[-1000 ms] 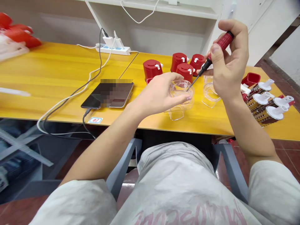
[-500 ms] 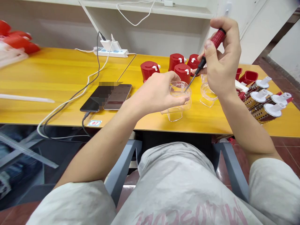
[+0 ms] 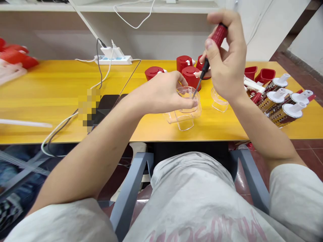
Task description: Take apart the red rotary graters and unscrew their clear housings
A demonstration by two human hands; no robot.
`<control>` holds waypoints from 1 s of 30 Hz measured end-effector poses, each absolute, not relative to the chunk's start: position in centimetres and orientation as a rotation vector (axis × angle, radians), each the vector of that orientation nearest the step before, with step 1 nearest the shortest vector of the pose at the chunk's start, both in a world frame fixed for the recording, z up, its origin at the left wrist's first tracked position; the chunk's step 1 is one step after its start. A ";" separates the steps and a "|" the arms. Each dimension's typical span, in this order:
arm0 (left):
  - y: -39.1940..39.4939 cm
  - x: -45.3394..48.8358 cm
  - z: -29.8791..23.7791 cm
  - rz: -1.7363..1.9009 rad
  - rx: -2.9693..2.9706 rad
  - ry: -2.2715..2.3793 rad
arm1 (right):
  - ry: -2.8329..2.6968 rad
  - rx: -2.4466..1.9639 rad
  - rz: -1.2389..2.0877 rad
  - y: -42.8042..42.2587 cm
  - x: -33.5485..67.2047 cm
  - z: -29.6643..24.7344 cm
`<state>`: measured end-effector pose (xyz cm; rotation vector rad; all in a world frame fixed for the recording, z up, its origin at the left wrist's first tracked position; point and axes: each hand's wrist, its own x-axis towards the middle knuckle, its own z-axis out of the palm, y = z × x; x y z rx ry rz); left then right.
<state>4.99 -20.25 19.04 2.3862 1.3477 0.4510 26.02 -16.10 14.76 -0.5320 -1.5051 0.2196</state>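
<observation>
My left hand is closed around the side of a clear plastic housing, with the thumb along its near rim. My right hand grips a screwdriver with a red handle and black collar. Its shaft slants down to the left, and the tip reaches inside the round opening of the housing, near my left thumb. What the tip touches there is too small to tell. A second clear plastic piece stands on the table just right of the housing, partly behind my right wrist.
Several red round parts with white tabs stand behind my hands. Metal grater drums with white ends lie at right, beside red hoppers. A power strip, cables and dark phones are on the left of the yellow table.
The view has shifted a little, so the hands and table things sit further left. The screwdriver's tip stays in the clear housing, and both hands keep their hold.
</observation>
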 end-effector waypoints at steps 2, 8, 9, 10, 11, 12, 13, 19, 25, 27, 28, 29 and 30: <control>-20.4 5.0 19.3 0.379 2.369 1.355 | -1.494 -0.508 0.252 -15.7 26.3 14.5; -20.6 4.3 18.7 0.461 2.378 1.308 | -1.394 -0.506 0.197 -16.2 26.1 13.7; -20.5 4.2 18.5 0.485 2.370 1.296 | -1.384 -0.522 0.177 -16.5 25.9 13.7; -20.4 4.1 18.3 0.501 2.359 1.284 | -1.372 -0.543 0.157 -16.8 25.6 13.6; -20.2 4.0 18.2 0.507 2.347 1.273 | -1.357 -0.567 0.137 -17.1 25.3 13.4; -20.0 4.0 18.2 0.503 2.337 1.261 | -1.345 -0.581 0.124 -17.3 25.0 13.3; -19.7 4.1 18.2 0.497 2.331 1.254 | -1.329 -0.574 0.114 -17.4 24.8 13.2; -18.6 4.8 18.7 0.338 2.303 1.283 | -1.355 -0.407 0.159 -17.9 24.7 12.2; -18.1 5.0 18.7 0.309 2.296 1.259 | -1.476 -0.408 0.074 -18.6 25.6 13.9; -17.9 4.9 18.5 0.314 2.299 1.277 | -1.484 -0.362 0.044 -18.5 25.8 15.0; -17.8 4.8 18.4 0.320 2.301 1.288 | -1.480 -0.356 0.031 -18.3 25.8 15.6; -17.6 4.7 18.3 0.327 2.306 1.295 | -1.476 -0.366 0.021 -18.0 25.9 16.2; -17.5 4.6 18.3 0.334 2.314 1.294 | -1.474 -0.389 0.013 -17.6 25.9 16.7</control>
